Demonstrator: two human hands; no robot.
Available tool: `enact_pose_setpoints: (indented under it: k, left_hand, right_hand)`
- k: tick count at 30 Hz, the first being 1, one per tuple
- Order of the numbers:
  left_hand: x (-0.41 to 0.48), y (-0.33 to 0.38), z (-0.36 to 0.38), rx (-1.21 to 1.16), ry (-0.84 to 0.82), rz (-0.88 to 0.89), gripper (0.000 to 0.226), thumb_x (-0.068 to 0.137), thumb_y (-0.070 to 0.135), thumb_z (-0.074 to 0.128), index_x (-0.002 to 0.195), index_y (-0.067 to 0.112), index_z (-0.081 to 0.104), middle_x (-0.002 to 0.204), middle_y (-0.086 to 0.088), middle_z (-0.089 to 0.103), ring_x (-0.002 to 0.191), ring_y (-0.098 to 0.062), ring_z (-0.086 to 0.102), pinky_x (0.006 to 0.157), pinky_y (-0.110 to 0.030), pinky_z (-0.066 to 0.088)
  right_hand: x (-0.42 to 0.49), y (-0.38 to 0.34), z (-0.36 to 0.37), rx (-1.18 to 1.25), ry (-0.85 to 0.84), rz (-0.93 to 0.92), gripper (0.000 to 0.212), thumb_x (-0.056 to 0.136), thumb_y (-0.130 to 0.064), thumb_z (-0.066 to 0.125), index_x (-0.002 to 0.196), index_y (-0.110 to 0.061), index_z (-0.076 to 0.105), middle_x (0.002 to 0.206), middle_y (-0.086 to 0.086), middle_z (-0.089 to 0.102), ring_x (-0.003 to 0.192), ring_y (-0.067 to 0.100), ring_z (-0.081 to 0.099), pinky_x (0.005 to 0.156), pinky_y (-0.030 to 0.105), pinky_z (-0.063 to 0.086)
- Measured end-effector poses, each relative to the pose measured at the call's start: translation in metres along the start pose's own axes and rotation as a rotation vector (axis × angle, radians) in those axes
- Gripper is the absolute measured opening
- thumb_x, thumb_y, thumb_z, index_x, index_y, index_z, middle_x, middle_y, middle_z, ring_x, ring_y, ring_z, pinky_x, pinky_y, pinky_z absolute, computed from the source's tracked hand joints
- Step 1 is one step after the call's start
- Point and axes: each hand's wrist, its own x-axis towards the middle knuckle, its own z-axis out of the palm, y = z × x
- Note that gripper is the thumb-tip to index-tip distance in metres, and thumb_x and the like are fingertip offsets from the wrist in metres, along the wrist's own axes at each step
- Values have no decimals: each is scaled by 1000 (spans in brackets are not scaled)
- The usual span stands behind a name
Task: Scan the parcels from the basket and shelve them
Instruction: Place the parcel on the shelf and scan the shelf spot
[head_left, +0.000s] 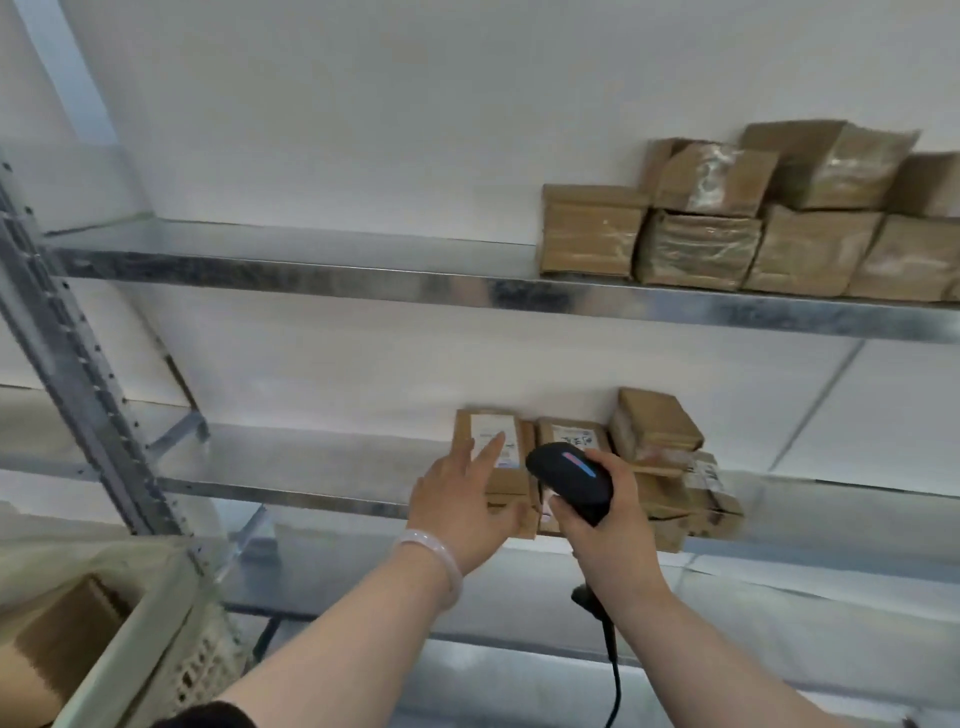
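**Parcel steadied on the middle shelf, scanner gripped alongside**

A labelled parcel (493, 457) is stood on the middle shelf (291, 491), its white label facing outward. The left hand (462, 504) is laid against its front, fingers (488, 447) spread and released, with the thumb under its lower edge. A pale bracelet (431, 558) is worn on that wrist. Just right of those fingers, a black scanner (571, 480) is clenched in the right hand (602, 525), its cord (615, 670) hung below. A second labelled parcel (571, 431) is seen behind the scanner, and further parcels (660, 441) are stacked to the right. Above, brown boxes (753, 228) are ranged on the upper shelf (363, 270). Well down-left of the fingers, a basket (156, 629) is seen holding cardboard.
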Motion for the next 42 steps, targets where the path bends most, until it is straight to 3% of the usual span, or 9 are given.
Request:
enact_pose_setpoints:
  k: [4,8,12,17,23,28,35,38,42]
  left_hand:
    - [20,66,36,-1,-26,66,81,90,65,49,157,43,8,167,1,17,153,-22,17,122,-41,20]
    - [39,121,72,-54,-89,70,79,90,66,48,155,48,7,168,5,10,154,-22,11,123,-43,19]
    - [54,164,104,-85,-81,53,77,92,64,48,155,47,9,166,3,16,153,-24,15,122,-43,21]
    - [66,193,133,-128,-123,5,74,94,60,50,156,43,14,166,6,15,152,-22,16,122,-43,22]
    - [94,194,147,-218,-121,-127,76,96,58,50,157,43,9,167,7,6,154,-24,8,124,-47,18]
    - [136,184,152,-239,-115,-143,74,95,61,48,155,46,7,166,7,10,152,-28,14,122,-51,24]
    - [179,171,161,-327,-150,-151,70,96,58,48,156,42,14,160,5,24,145,-24,28,119,-47,31]
    - [182,169,165,-301,-145,-135,69,98,56,47,157,38,17,158,5,28,142,-23,31,119,-45,32]
    - [180,169,164,-389,-107,-153,69,96,56,53,155,35,25,156,5,33,140,-20,34,117,-44,35]
  right_hand:
    - [19,24,-71,-31,57,12,60,82,-15,78,118,-52,48,109,-26,62,96,3,65,79,25,55]
    - [40,47,-135,-43,102,12,57,81,-16,77,116,-52,49,107,-32,62,96,-3,63,72,11,49]
    - [63,70,-187,-64,103,53,63,82,-14,74,108,-62,44,100,-29,64,78,4,66,63,22,51]
    - [95,94,-224,-80,84,98,66,80,-11,74,106,-63,42,105,-24,62,78,18,67,66,32,56]
    - [133,109,-214,-49,72,191,64,80,-16,74,102,-66,41,98,-23,64,66,6,66,49,12,46]
    - [173,112,-189,-15,107,200,57,83,-21,76,122,-48,43,107,-16,65,88,13,67,68,21,54]
    - [209,120,-161,-4,133,253,56,87,-22,73,126,-47,41,104,-14,64,81,12,66,55,11,48]
    - [211,128,-152,16,120,295,56,88,-21,72,130,-42,41,109,-5,66,87,21,68,73,31,59]
    - [205,125,-151,54,136,281,56,87,-21,73,128,-42,42,112,-3,66,91,23,68,78,35,59]
